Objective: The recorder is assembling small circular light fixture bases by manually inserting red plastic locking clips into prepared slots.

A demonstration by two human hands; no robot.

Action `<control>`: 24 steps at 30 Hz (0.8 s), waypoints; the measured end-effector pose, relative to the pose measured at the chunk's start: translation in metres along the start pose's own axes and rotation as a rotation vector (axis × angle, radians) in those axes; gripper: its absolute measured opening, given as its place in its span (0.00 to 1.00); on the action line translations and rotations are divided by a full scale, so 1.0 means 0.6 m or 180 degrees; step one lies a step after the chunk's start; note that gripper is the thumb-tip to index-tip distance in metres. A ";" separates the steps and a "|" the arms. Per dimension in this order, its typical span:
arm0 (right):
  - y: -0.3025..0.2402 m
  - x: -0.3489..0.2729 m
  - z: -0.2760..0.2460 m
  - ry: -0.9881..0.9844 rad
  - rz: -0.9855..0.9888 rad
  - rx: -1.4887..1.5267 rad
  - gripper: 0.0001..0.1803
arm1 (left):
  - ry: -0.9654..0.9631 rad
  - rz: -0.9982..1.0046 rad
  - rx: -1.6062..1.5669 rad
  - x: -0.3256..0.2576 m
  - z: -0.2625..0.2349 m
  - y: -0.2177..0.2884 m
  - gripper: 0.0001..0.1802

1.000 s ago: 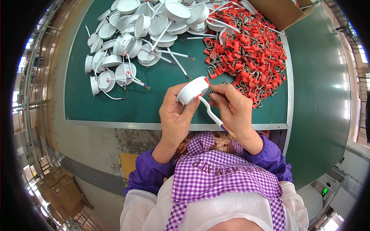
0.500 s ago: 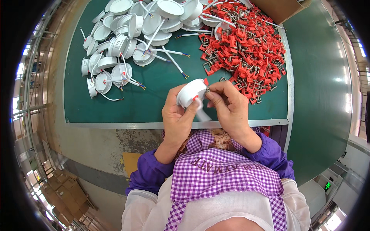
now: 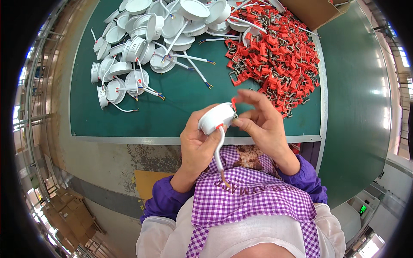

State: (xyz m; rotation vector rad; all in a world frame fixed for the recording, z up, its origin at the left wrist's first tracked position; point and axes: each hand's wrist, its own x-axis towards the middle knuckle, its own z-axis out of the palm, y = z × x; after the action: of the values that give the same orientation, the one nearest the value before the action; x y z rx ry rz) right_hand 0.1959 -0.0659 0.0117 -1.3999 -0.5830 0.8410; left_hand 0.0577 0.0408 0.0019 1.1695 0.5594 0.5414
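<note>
Above the table's front edge, my left hand (image 3: 198,137) is closed around a white round lamp housing (image 3: 217,117), tilted with its side toward me. A white cable (image 3: 218,150) leaves it at a red collar and hangs down over the apron. On the housing's right edge sits a red spring clip (image 3: 234,103) with a metal wire part. My right hand (image 3: 264,122) is at this clip, thumb against its metal part and index finger raised, slightly blurred. The curled fingers behind the thumb are partly hidden.
On the green table (image 3: 163,116), a heap of white lamp housings (image 3: 140,47) with cables lies at the back left. A heap of red spring clips (image 3: 275,60) lies at the back right, beside a cardboard box (image 3: 314,13). A metal strip (image 3: 163,140) edges the table.
The housing has come slightly toward me and turned in my left hand. Its cable, blurred before, now hangs down. My right index finger has lifted, and the right hand has shifted toward me.
</note>
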 end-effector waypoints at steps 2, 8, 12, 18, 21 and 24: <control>-0.015 -0.009 -0.006 -0.0207 0.0383 0.0146 0.30 | -0.0178 0.0106 0.0193 -0.011 -0.004 0.003 0.20; -0.030 -0.017 -0.002 -0.0322 0.0050 -0.0483 0.28 | -0.0269 0.0040 0.0102 -0.025 -0.008 0.012 0.20; -0.035 -0.014 0.000 -0.0307 0.0165 -0.0793 0.25 | -0.0192 -0.0198 -0.0050 -0.034 -0.008 0.020 0.20; -0.007 -0.002 0.003 -0.0392 0.0479 -0.0671 0.23 | -0.0123 -0.0366 0.0101 -0.030 -0.023 0.008 0.20; -0.023 0.018 -0.001 -0.0701 0.0400 -0.0944 0.23 | -0.0028 -0.0646 -0.0326 -0.016 -0.035 0.014 0.22; -0.033 0.064 -0.012 -0.0628 -0.0411 -0.2322 0.21 | 0.0122 -0.0105 0.0463 -0.001 -0.062 0.028 0.23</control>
State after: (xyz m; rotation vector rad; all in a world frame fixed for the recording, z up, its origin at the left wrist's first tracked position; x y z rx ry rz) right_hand 0.2274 -0.0392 0.0257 -1.9138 -1.2012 0.6903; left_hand 0.0308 0.0711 0.0074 1.2875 0.6588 0.5021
